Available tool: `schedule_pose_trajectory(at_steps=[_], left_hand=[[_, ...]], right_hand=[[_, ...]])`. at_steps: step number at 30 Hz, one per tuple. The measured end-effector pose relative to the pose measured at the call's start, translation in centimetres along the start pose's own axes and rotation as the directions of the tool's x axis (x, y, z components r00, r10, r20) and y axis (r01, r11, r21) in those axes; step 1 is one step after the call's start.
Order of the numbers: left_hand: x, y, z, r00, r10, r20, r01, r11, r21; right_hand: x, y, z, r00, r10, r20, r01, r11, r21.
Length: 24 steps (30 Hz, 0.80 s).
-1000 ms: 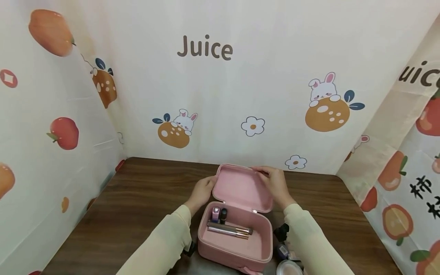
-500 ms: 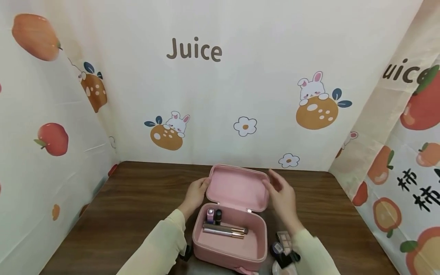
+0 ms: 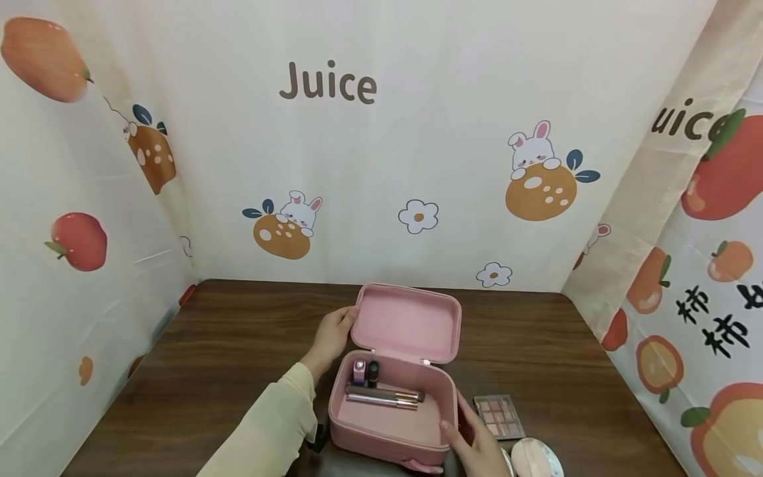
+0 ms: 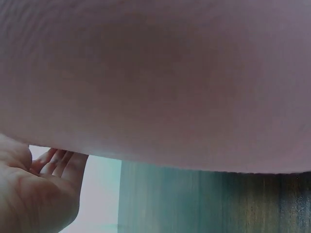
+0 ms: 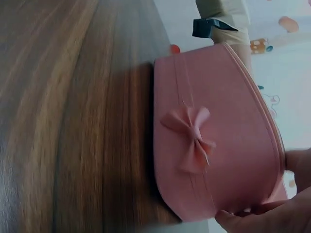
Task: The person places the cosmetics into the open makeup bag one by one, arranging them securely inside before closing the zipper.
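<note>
A pink makeup case [image 3: 390, 434] stands on the wooden table with its lid [image 3: 408, 321] up and tilted back. My left hand [image 3: 328, 338] holds the lid's left edge, thumb at the rim. At the case's right wall, my right hand [image 3: 477, 444] grips with the thumb over the rim and fingers along the outside. Inside the case are a small purple-pink bottle [image 3: 359, 372], a black-capped one [image 3: 373, 374] and two slim grey-and-gold sticks [image 3: 384, 397] lying side by side. A pink bow [image 5: 194, 131] decorates the front in the right wrist view.
An eyeshadow palette [image 3: 499, 416] and a round compact [image 3: 535, 458] lie right of the case, close to my right hand. Wooden tabletop [image 3: 262, 318] extends on both sides. A printed curtain [image 3: 369, 152] hangs behind the table and along its sides.
My right hand has let go of the lid's right corner and come down to the right wall of the case. My left hand stays on the lid's left edge.
</note>
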<state>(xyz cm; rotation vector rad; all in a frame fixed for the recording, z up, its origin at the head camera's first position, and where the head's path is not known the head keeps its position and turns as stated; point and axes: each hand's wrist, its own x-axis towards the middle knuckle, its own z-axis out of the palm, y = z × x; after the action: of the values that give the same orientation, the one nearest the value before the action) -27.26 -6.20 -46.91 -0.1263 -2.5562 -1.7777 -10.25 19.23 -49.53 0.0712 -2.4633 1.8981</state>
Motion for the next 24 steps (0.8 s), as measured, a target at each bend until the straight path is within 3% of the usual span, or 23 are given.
schedule_pose_trajectory(at_steps=[3,8,15,24], left_hand=[[-0.3,-0.4,-0.3,1.0,-0.013,-0.015,0.013,1.0,-0.002],[-1.3,-0.8,-1.1,0.997,-0.055,-0.045,0.052,0.997,-0.064],[-4.2,-1.2,-2.5,0.988,-0.14,-0.071,0.124,0.973,-0.197],[-8.8,-1.7,-3.7,0.974,-0.21,-0.083,0.165,0.913,-0.374]], right_hand=[[-0.1,0.3,0.5,0.994,-0.084,-0.063,0.078,0.992,-0.096],[0.6,-0.1,0.3,0.987,-0.047,-0.156,-0.002,0.954,-0.299],[2.6,-0.8,-0.6,0.983,0.034,-0.179,-0.087,0.95,-0.298],[6.3,-0.7,-1.5,0.977,-0.049,-0.21,-0.039,0.917,-0.396]])
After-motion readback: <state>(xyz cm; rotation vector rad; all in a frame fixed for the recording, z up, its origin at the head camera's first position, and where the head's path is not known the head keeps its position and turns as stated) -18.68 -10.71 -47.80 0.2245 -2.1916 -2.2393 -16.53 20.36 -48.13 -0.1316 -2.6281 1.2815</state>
